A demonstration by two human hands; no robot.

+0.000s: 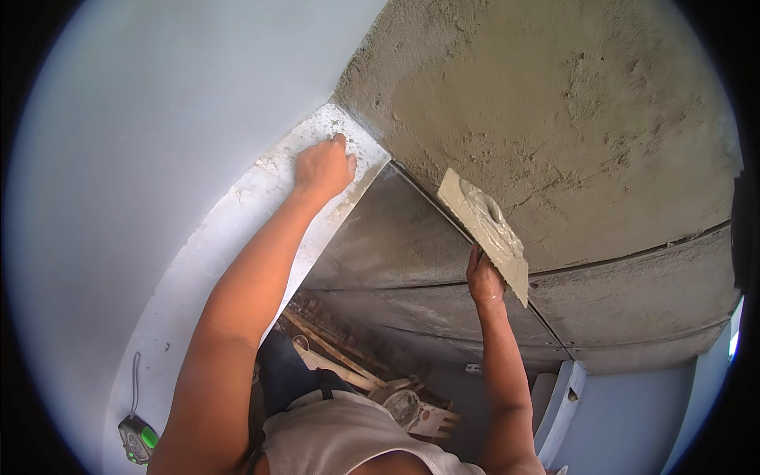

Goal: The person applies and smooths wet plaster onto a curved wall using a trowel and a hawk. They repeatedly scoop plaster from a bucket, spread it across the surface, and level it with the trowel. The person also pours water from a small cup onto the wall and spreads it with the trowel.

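Observation:
My left hand [323, 169] rests on the speckled white ledge [237, 207], near its far end. Its fingers are curled closed, and whatever they may hold is hidden beneath them. My right hand [484, 277] grips a rectangular plastering trowel [484, 229] from below and behind, so its handle is out of sight. Wet grey-beige mortar lies thick and uneven over the trowel's face. The plate is tilted and hangs in front of the board seam, close to the mortar-coated surface [546, 134] at the upper right. That coating is smooth in places, rough and pitted in others.
A green and grey tape measure [138, 438] with a wrist cord lies on the ledge at lower left. Bare grey panels [396, 229] with dark seams border the mortar. Below are wooden planks [336, 366], a round container of mortar [404, 408] and a white post [560, 412].

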